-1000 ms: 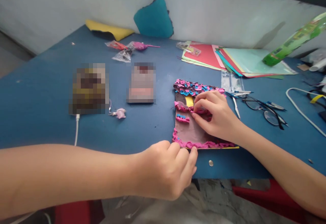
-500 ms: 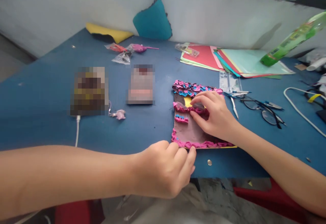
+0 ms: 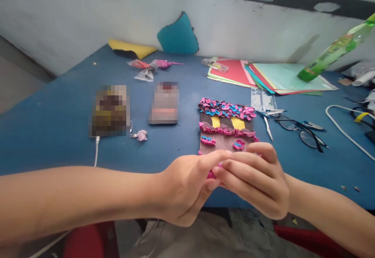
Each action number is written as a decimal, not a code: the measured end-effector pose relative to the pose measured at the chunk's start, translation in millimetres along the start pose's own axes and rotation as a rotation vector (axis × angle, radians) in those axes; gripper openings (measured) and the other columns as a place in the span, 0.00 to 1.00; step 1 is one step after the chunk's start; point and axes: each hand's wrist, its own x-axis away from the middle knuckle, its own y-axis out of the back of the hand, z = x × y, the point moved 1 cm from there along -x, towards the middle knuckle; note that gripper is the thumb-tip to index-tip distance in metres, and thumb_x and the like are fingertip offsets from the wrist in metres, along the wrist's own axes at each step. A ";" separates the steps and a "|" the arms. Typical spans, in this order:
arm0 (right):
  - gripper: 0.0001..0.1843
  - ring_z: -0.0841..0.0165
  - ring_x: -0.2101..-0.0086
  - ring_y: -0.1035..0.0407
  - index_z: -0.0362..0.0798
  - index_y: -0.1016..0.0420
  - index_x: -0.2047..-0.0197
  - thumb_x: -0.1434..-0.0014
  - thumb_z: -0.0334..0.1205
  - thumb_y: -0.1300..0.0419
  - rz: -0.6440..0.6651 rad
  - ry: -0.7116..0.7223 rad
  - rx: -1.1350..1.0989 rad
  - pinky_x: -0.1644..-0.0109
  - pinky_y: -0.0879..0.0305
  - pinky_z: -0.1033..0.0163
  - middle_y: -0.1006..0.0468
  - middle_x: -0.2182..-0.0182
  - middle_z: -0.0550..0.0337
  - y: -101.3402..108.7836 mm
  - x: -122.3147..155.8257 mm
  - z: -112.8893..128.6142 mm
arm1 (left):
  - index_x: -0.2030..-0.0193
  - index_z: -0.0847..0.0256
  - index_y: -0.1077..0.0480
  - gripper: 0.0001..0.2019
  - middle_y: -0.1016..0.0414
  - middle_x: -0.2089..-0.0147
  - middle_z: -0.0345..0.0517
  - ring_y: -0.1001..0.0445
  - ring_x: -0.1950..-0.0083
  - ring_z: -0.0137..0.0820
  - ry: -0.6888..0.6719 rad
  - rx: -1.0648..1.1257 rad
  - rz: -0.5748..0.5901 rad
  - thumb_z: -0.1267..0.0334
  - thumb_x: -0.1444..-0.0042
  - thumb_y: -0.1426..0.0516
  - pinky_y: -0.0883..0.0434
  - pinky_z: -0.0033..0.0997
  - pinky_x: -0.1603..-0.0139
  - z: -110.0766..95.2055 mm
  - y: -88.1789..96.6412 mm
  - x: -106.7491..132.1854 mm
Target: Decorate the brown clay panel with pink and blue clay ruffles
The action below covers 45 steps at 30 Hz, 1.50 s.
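A brown clay plaque (image 3: 225,127) decorated with pink and blue clay petals and yellow strips lies near the front edge of the blue table (image 3: 58,133). My two hands meet just in front of it, over the table edge. My left hand (image 3: 187,187) has its fingers curled and pinches a small pink clay piece (image 3: 211,174). My right hand (image 3: 254,183) is closed too, its fingertips touching the same pink piece. The plaque's bottom edge is hidden behind my hands.
Two phones (image 3: 110,110) (image 3: 164,102) lie left of the plaque, one with a white cable (image 3: 96,148). Glasses (image 3: 301,131), tweezers (image 3: 267,123), a stack of coloured paper (image 3: 263,74), a green bottle (image 3: 334,49) and a white cord (image 3: 342,127) lie to the right. Foam pieces lean at the wall.
My right hand left the plaque's middle and came back to meet my left hand at the table edge. The view shifted slightly and the plaque is now uncovered.
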 end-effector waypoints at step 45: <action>0.15 0.78 0.83 0.52 0.49 0.42 0.76 0.42 0.34 0.41 0.137 -0.536 -0.292 0.81 0.51 0.71 0.41 0.83 0.70 2.6 10.3 -48.4 | 0.56 0.76 0.29 0.13 0.28 0.77 0.46 0.33 0.80 0.29 -0.310 -0.566 0.221 0.70 0.43 0.50 0.37 0.29 0.84 -5.4 -6.7 1.1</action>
